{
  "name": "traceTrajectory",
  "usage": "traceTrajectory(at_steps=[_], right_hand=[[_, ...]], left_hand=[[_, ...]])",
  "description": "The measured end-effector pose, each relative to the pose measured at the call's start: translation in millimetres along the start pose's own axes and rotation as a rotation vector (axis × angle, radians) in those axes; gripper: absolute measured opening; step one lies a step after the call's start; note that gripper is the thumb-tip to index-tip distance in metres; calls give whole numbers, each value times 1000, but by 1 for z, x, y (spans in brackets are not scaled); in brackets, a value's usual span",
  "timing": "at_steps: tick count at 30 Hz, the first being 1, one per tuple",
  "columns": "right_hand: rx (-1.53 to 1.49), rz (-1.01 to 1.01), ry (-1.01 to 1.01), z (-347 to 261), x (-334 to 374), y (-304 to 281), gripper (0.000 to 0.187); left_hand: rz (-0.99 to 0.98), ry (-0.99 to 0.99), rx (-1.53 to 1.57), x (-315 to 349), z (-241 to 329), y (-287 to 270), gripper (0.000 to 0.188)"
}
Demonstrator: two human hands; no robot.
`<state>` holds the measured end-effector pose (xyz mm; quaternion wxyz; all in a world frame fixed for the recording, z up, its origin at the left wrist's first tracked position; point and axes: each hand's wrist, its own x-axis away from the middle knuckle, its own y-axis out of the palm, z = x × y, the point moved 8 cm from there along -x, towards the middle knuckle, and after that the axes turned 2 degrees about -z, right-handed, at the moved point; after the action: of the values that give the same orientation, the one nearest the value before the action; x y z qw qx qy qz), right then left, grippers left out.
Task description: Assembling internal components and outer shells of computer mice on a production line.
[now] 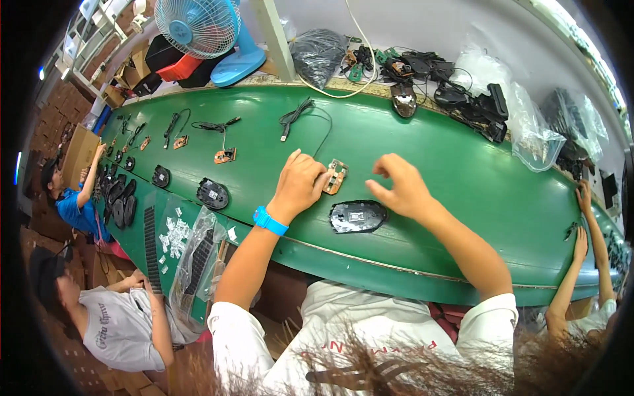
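Note:
My left hand point(300, 185), with a blue watch point(269, 221) on its wrist, has its fingers curled at the left edge of a small orange circuit board point(335, 177). The board lies on the green belt, with a black cable point(298, 120) bundled beyond it. To the right, my right hand point(399, 186) hovers over the belt, thumb and fingers apart and holding nothing. A black mouse shell point(357, 217) rests just below the board, between my hands and my body, its inside facing up.
More mouse shells point(212, 193) and boards with cables point(225, 155) line the belt to my left. Small white pieces point(177, 236) lie beside a seated co-worker point(112, 317). Along the back ledge are a blue fan point(197, 30), a mouse point(403, 100) and plastic bags point(531, 129). Another person's hands point(581, 218) reach in at far right.

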<state>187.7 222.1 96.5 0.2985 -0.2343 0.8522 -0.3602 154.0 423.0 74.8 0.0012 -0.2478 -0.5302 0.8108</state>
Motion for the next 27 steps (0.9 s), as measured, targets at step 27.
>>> traceTrajectory(at_steps=[27], right_hand=[[71, 143, -214, -71, 12, -5, 34]], left_hand=[[91, 125, 319, 45, 59, -27, 42]])
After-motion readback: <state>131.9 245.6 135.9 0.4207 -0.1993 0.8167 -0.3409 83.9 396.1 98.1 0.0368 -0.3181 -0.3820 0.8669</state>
